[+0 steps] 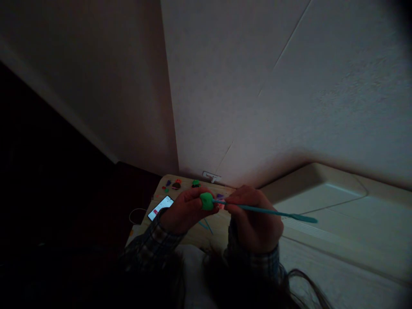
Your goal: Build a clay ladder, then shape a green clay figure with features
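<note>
Between the fingers of my left hand (188, 210) is a bright green lump that looks like modelling clay (206, 201). My right hand (255, 216) pinches a thin blue modelling tool (267, 210), whose flat, wider end points off to the right. The tool's other end touches the right side of the green lump, or goes into it; I cannot tell which. Both hands are held above a small light wooden table (193, 238). Part of a pink and purple piece (220, 202) shows behind the tool, near my right fingertips.
A lit phone (161, 208) lies on the table left of my left hand, with a white cable (137, 210) beside it. Small coloured pieces (176, 184) sit along the far edge. Another thin blue stick (208, 225) lies below my hands. A white appliance-like body (325, 189) stands at right.
</note>
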Demonstrator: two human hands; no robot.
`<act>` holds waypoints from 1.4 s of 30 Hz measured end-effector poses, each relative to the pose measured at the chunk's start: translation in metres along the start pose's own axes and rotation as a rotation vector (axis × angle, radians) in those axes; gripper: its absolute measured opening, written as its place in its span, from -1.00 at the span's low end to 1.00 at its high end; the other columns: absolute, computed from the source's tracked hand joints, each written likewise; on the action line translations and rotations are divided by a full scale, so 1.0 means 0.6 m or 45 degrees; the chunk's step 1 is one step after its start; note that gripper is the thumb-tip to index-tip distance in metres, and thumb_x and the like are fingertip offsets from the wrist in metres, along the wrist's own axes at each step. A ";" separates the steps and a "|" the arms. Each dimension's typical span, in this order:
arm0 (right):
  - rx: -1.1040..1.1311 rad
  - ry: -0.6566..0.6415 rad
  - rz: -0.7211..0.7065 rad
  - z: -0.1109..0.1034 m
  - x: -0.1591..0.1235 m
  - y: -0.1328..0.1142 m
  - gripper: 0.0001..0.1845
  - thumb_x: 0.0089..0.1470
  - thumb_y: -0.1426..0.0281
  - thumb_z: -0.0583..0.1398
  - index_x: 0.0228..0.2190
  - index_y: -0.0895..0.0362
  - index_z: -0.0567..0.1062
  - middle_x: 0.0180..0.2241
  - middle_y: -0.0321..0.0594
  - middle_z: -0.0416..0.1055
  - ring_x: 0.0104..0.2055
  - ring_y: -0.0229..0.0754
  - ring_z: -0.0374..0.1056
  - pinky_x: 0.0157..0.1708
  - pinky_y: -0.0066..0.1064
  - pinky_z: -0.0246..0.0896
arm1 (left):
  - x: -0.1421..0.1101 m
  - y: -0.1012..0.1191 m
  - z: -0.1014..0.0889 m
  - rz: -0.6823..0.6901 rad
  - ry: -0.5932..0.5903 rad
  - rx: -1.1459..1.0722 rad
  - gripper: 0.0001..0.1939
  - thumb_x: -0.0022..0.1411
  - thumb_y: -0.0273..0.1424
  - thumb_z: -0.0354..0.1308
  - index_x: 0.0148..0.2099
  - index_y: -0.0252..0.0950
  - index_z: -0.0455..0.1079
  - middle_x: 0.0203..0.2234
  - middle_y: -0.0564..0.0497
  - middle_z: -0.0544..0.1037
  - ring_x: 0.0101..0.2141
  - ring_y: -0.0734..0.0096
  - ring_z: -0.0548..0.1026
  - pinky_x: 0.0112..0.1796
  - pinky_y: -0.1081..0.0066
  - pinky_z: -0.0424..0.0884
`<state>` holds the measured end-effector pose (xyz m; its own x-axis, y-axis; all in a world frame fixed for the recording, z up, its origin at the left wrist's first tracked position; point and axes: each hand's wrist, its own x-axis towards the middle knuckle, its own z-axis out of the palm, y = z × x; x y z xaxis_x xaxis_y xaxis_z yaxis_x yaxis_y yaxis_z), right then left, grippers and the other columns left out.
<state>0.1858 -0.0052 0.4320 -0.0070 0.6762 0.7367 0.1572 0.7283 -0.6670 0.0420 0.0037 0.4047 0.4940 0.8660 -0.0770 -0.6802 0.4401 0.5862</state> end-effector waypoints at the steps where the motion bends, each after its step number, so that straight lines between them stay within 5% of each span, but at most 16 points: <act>1: -0.008 0.009 -0.001 0.000 0.000 0.001 -0.91 0.02 0.49 0.25 -0.37 0.10 0.47 -0.50 -0.33 0.39 -0.46 -0.29 0.30 -0.50 -0.42 0.20 | 0.000 0.000 0.002 -0.005 0.010 0.011 -0.68 -0.16 -0.26 0.44 -0.39 -0.36 0.49 -0.46 0.02 0.54 -0.38 0.46 0.51 -0.27 0.48 0.40; 18: 0.058 -0.053 0.048 0.001 0.001 -0.003 -0.90 0.12 0.49 0.17 -0.34 0.10 0.49 -0.46 -0.31 0.45 -0.42 -0.31 0.35 -0.43 -0.44 0.27 | -0.004 -0.011 -0.013 -0.028 -0.001 -0.070 -0.70 -0.09 -0.28 0.40 -0.32 -0.33 0.46 -0.42 0.04 0.53 -0.34 0.41 0.49 -0.15 0.32 0.36; 27: 0.151 0.050 0.044 0.004 -0.001 0.003 -0.86 -0.03 0.58 0.25 -0.43 0.10 0.47 -0.56 -0.38 0.34 -0.55 -0.33 0.26 -0.57 -0.45 0.17 | -0.002 -0.011 0.009 -0.088 0.003 -0.038 -0.71 -0.15 -0.28 0.43 -0.37 -0.33 0.51 -0.48 0.07 0.53 -0.42 0.53 0.47 -0.27 0.50 0.37; 34: 0.092 -0.047 0.067 -0.003 -0.003 0.000 -0.85 0.08 0.51 0.18 -0.31 0.07 0.52 -0.46 -0.29 0.46 -0.45 -0.27 0.36 -0.49 -0.42 0.25 | -0.003 -0.010 0.003 -0.056 -0.024 -0.063 -0.69 -0.13 -0.25 0.41 -0.36 -0.33 0.50 -0.45 0.05 0.49 -0.36 0.46 0.46 -0.20 0.43 0.37; 42: 0.069 -0.049 0.083 -0.003 -0.006 -0.003 -0.83 0.15 0.46 0.12 -0.30 0.05 0.51 -0.53 -0.31 0.36 -0.47 -0.26 0.30 -0.49 -0.41 0.21 | -0.003 -0.009 0.007 -0.060 0.006 -0.075 -0.66 -0.17 -0.24 0.44 -0.38 -0.34 0.48 -0.47 0.06 0.49 -0.36 0.46 0.47 -0.21 0.42 0.38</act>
<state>0.1873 -0.0089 0.4307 -0.0363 0.7253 0.6874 0.1049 0.6868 -0.7192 0.0474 -0.0013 0.4050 0.5237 0.8451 -0.1071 -0.6873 0.4934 0.5331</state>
